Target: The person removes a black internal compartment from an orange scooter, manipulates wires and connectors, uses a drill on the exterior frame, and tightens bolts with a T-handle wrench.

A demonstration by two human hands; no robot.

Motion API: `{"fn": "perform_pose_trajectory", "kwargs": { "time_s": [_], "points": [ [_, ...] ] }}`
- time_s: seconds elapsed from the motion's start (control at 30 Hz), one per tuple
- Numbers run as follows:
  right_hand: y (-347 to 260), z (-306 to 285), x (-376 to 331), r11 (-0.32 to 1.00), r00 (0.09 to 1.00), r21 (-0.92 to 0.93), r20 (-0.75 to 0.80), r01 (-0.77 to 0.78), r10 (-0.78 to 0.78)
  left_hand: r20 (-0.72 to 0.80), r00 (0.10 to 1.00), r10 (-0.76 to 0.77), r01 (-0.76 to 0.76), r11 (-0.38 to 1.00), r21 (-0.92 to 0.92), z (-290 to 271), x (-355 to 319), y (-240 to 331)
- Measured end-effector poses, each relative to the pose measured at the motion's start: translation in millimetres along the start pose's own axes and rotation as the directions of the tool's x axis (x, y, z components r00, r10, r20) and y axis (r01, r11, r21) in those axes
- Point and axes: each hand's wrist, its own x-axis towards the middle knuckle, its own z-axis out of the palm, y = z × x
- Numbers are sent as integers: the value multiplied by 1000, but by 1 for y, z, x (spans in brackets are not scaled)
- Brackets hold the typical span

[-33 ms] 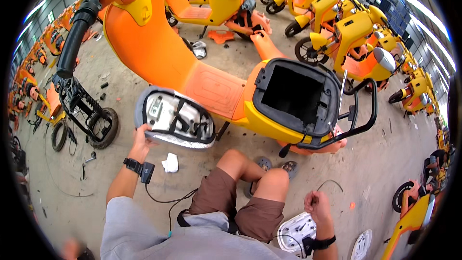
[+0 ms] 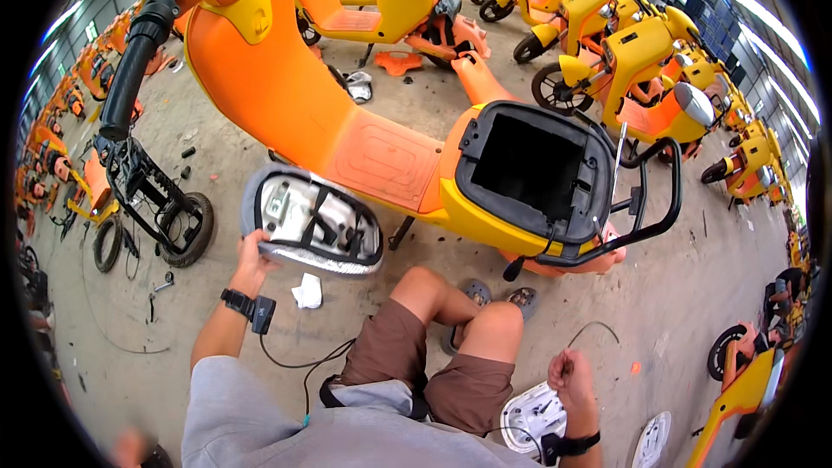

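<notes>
My left hand (image 2: 253,262) grips the near-left edge of a scooter seat (image 2: 368,247). The seat is tipped so that its pale underside, with black straps and a dark rim, faces up; its outer cover is grey. It hangs in front of an orange and yellow scooter (image 2: 381,160), whose seat opening (image 2: 472,182) is uncovered and dark inside. My right hand (image 2: 572,379) is curled closed by my right knee, and anything in its fingers is hidden. Below it a white moulded panel (image 2: 529,420) lies on the floor, partly covered by my wrist and leg.
Another white panel (image 2: 652,440) lies at lower right. A crumpled white cloth (image 2: 308,291) is on the floor beneath the seat. A black rear rack (image 2: 663,208) juts from the scooter. A bare front fork with wheel (image 2: 186,230) stands at left. Rows of scooters (image 2: 641,65) fill the back.
The seat in my left hand has dropped slightly and shifted a little left. My right hand stays curled in nearly the same place.
</notes>
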Motion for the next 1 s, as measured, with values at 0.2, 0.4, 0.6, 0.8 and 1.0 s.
{"fn": "perform_pose_trajectory", "kwargs": {
  "time_s": [0.2,0.4,0.6,0.8,1.0],
  "points": [
    [57,-10,-13,986,987,157,-142,-51,73,-147,989,1,-6,999,-35,-55,-38,-20],
    [40,51,-19,982,974,189,226,-17,-27,4,991,137,-134,976,-173,-62,-89,12],
    [44,97,-25,995,871,-55,489,84,-47,202,932,303,-224,915,-337,-4,-160,40],
    [43,83,-45,943,649,13,722,332,-239,426,852,305,-199,940,-276,40,-193,31],
    [82,48,-113,877,845,272,268,396,-464,702,699,138,-109,990,-86,132,-270,35]
  ]
}}
